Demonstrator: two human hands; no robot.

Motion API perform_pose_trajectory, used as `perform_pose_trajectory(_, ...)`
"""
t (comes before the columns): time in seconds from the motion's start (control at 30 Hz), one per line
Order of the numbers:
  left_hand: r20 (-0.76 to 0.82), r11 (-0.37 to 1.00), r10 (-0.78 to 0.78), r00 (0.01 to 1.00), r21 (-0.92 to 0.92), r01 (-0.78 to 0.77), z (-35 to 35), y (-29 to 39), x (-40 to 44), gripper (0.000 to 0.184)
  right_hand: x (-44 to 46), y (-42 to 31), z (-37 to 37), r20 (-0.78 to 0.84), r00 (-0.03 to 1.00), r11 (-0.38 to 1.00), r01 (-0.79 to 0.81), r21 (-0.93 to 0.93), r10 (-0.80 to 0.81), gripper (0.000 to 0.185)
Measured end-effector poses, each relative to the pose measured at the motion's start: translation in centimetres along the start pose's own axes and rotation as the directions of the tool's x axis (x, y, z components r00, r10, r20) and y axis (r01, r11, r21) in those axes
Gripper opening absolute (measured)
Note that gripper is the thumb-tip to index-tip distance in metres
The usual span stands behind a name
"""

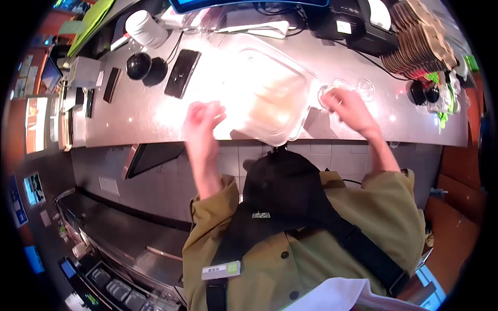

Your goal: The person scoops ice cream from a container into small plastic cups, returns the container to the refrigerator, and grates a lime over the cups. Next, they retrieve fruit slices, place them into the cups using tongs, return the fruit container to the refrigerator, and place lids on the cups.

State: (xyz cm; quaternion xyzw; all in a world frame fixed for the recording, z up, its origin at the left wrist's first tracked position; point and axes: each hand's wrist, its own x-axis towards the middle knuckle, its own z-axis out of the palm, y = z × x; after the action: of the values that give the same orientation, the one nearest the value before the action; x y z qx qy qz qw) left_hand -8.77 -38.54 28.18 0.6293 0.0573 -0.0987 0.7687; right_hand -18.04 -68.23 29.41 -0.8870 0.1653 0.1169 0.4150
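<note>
A large clear plastic container (306,72) sits on the steel counter, with pale yellowish contents blurred by glare. My left hand (202,122) is to the left of it, fingers loosely bent and parted, with nothing visible in them. On the container's other side, my right hand (353,110) has its fingers bent together over a small clear round plastic piece (340,83); the fingertips seem to pinch its edge, though blur hides the exact contact. Another clear round piece (366,89) lies just right of it.
A phone (182,73), a black ball-shaped object (138,66) and a white lidded tub (146,28) stand on the left. Stacked brown cardboard holders (417,44) and a black machine (358,26) occupy the back right. The counter's front edge (321,139) runs before my body.
</note>
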Motion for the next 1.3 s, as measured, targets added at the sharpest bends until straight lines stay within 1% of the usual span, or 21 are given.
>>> perform_pose_trajectory(0.03,-0.032,0.99,0.129,0.991,-0.045,-0.13,-2.8,0.1,-0.7,0.016,0.3,-1.3,-1.0,-0.12,0.979,0.981,0.152,-0.118,-0.166,0.035)
perform_pose_trajectory(0.07,-0.093,0.97,0.188,0.978,-0.139,-0.2,-5.8,0.7,-1.3,0.018,0.7,-2.3,-1.4,-0.219,0.915,0.927,0.282,-0.249,-0.338,0.033)
perform_pose_trajectory(0.1,-0.088,0.925,0.231,0.969,-0.29,-0.247,-8.7,1.5,-2.3,0.015,2.2,-2.4,-0.5,-0.212,0.808,0.827,0.49,-0.273,-0.549,0.03)
perform_pose_trajectory(0.13,-0.084,0.855,0.181,0.98,-0.479,-0.199,-13.7,0.6,-2.8,0.018,3.5,-2.9,0.6,-0.061,0.76,0.703,0.563,-0.434,-0.647,0.034)
perform_pose_trajectory(0.17,-0.237,0.851,0.151,0.96,-0.463,-0.248,-14.7,1.3,-3.8,0.025,4.8,-3.7,1.7,0.103,0.7,0.54,0.628,-0.56,-0.707,0.039)
perform_pose_trajectory(0.2,-0.236,0.789,0.13,0.963,-0.564,-0.245,-17.2,1.1,-4.0,0.031,5.9,-4.1,2.7,0.274,0.629,0.344,0.68,-0.648,-0.728,0.043)
perform_pose_trajectory(0.27,-0.375,0.739,0.075,0.924,-0.601,-0.303,-19.7,0.4,-4.8,0.027,8.0,-3.4,5.1,0.375,0.65,0.256,0.665,-0.702,-0.661,0.044)
perform_pose_trajectory(0.33,-0.232,0.759,0.145,0.962,-0.598,-0.258,-21.0,-0.5,-4.2,0.024,9.2,-3.4,6.5,0.438,0.66,0.15,0.64,-0.754,-0.61,0.038)
perform_pose_trajectory(0.37,-0.161,0.768,0.169,0.972,-0.597,-0.233,-21.5,-1.2,-4.1,0.022,9.2,-3.8,6.3,0.487,0.637,0.123,0.673,-0.73,-0.597,0.033)
perform_pose_trajectory(0.47,-0.058,0.919,0.106,0.993,-0.375,-0.12,-20.5,-2.2,-2.6,0.021,8.5,-4.3,4.2,0.528,0.782,0.368,0.622,-0.691,-0.331,0.027)
perform_pose_trajectory(0.57,0.005,0.915,0.093,0.996,-0.394,-0.084,-19.7,-3.7,-1.0,0.021,5.6,-8.0,-0.1,0.459,0.732,0.37,0.663,-0.651,-0.503,0.022)
perform_pose_trajectory(0.67,0.062,0.893,0.101,0.993,-0.446,-0.063,-19.4,-4.8,0.6,0.019,4.8,-8.0,-0.2,0.404,0.876,0.373,0.479,-0.794,-0.266,0.008)
perform_pose_trajectory(0.7,0.086,0.884,0.109,0.99,-0.464,-0.057,-19.4,-5.1,1.1,0.018,4.8,-7.3,0.6,0.33,0.937,0.387,0.346,-0.855,-0.111,0.008)
perform_pose_trajectory(0.8,0.094,0.871,0.085,0.992,-0.49,-0.028,-19.4,-5.4,2.5,0.018,4.7,-7.3,2.1,0.426,0.854,0.43,0.518,-0.739,-0.298,0.012)
perform_pose_trajectory(0.83,0.083,0.87,0.065,0.994,-0.493,-0.015,-19.5,-5.4,2.8,0.018,4.7,-6.9,2.8,0.411,0.818,0.381,0.558,-0.738,-0.402,0.012)
perform_pose_trajectory(0.87,0.09,0.866,0.052,0.995,-0.5,0.0,-19.7,-5.5,3.2,0.018,4.8,-7.1,3.0,0.459,0.813,0.217,0.551,-0.806,-0.36,0.008)
perform_pose_trajectory(0.93,0.097,0.857,0.022,0.995,-0.514,0.031,-20.2,-5.7,3.8,0.018,5.1,-7.5,3.6,0.536,0.805,-0.132,0.52,-0.844,-0.254,0.026)
perform_pose_trajectory(1.03,0.068,0.851,-0.016,0.998,-0.524,0.049,-20.0,-5.6,4.1,0.019,5.4,-8.6,3.7,0.694,0.677,-0.333,0.613,-0.716,-0.246,0.025)
perform_pose_trajectory(1.13,0.088,0.83,-0.01,0.996,-0.555,0.058,-20.8,-6.0,3.9,0.019,5.3,-7.6,3.8,0.671,0.686,-0.241,0.626,-0.742,-0.281,0.022)
perform_pose_trajectory(1.23,0.103,0.814,-0.009,0.995,-0.577,0.067,-21.3,-6.3,3.5,0.018,6.0,-9.5,2.8,0.501,0.865,0.219,0.491,-0.843,-0.009,0.021)
perform_pose_trajectory(1.3,0.087,0.818,-0.037,0.996,-0.569,0.08,-21.7,-6.5,3.2,0.019,6.9,-9.9,3.2,0.491,0.871,0.346,0.468,-0.813,-0.023,0.014)
